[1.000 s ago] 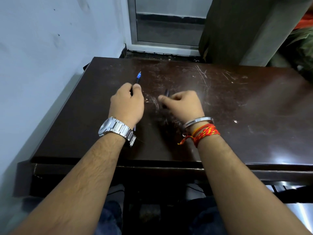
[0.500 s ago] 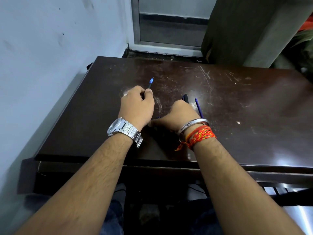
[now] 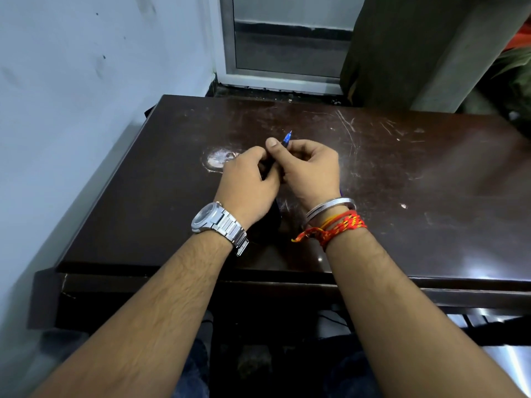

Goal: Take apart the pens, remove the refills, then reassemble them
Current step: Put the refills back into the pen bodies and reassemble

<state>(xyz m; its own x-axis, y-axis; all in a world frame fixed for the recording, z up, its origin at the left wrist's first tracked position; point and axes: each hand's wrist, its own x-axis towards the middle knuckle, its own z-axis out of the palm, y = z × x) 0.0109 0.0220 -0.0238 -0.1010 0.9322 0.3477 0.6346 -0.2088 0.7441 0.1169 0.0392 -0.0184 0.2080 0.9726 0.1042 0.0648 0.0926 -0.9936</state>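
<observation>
Pen (image 3: 287, 138) at frame centre, blue tip poking up between both hands. Left hand (image 3: 248, 183) grips barrel; right hand (image 3: 309, 170) pinches it near tip, both above table (image 3: 431, 196).

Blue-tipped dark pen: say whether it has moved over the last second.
Yes. The blue-tipped dark pen has shifted right, toward the long pale scratches on the dark brown table; the right hand now grips it too.

**Dim room, cool light, hard glare**

Pale bluish light washes the wall (image 3: 86, 110), while the dark table (image 3: 431, 182) catches white glare along its near right edge. A deep shadow pools on it just below centre. The centre is crisp. The forearms (image 3: 143, 326) at the bottom go soft, and the wide lens bows the table's edges and tilts the window frame (image 3: 227, 38).
</observation>
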